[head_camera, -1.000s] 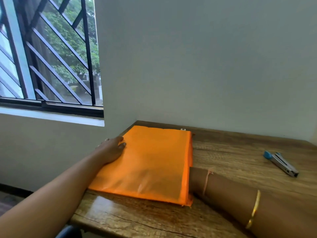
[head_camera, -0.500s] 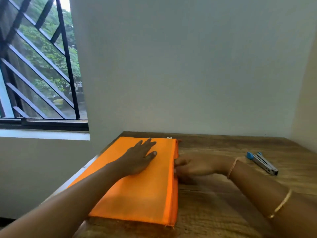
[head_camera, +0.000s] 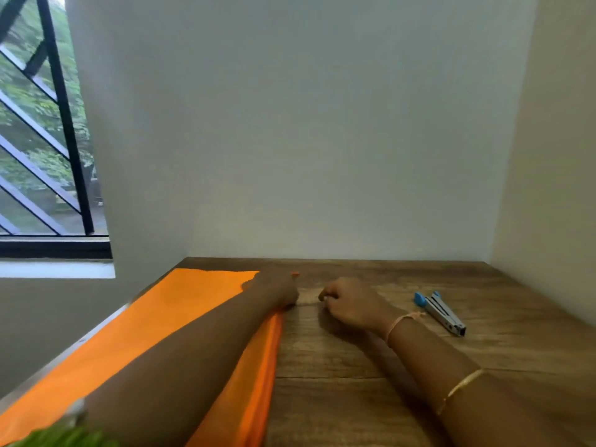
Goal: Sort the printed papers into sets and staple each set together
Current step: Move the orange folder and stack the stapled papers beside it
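Note:
An orange zip pouch (head_camera: 180,321) lies flat along the left side of the wooden desk (head_camera: 354,382). My left hand (head_camera: 279,290) sits at the pouch's far right corner, fingers curled down over its right edge. A small orange tab (head_camera: 295,274) sticks out beyond it. My right hand (head_camera: 351,304) rests on the bare wood a little to the right, apart from the pouch. Its curled fingers pinch a small pale piece (head_camera: 326,298) that I cannot identify. A silver stapler (head_camera: 442,314) with a blue end lies further right. No papers show.
The desk stands in a corner, with walls behind (head_camera: 322,140) and to the right. A barred window (head_camera: 42,140) is at the left. The pouch's left edge runs along the desk's left edge. Something green and blurred (head_camera: 61,438) shows at the bottom left.
My left hand slid from the pouch's top face to its far right corner. My right hand moved away from the pouch's edge to the right. The view dipped and came closer.

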`<state>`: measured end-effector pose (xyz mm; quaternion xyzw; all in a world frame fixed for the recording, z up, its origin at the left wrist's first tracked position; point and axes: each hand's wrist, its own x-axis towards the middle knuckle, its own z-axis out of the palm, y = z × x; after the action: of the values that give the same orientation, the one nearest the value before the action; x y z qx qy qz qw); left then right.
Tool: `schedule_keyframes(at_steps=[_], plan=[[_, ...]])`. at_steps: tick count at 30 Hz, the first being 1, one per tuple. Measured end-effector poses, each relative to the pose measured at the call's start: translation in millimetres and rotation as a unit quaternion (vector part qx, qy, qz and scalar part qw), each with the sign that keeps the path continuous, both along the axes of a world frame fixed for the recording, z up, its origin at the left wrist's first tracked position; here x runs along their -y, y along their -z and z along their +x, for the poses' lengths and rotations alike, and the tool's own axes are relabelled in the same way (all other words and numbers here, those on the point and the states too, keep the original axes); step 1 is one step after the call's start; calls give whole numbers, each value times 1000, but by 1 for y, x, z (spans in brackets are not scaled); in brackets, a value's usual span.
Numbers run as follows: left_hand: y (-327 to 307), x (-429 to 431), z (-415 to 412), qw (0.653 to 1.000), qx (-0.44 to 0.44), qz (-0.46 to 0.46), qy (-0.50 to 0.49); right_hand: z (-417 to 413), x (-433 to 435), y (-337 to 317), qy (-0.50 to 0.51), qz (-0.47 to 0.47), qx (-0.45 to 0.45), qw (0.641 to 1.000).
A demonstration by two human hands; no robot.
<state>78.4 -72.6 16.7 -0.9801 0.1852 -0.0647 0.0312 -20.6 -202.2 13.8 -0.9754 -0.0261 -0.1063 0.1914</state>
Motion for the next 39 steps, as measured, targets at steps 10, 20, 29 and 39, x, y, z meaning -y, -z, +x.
schedule_keyframes(at_steps=[10,20,29,39], plan=[[19,2,2,977,104,33,185,16,23,8,120,169,89,974],[25,-20,-33,921,155,-144,327,20,48,10,144,617,-2,774],[16,-25,-53,896,221,-165,349,7,46,2,0,686,-175,706],[8,15,-79,911,236,-161,297,13,45,8,13,652,-183,735]])
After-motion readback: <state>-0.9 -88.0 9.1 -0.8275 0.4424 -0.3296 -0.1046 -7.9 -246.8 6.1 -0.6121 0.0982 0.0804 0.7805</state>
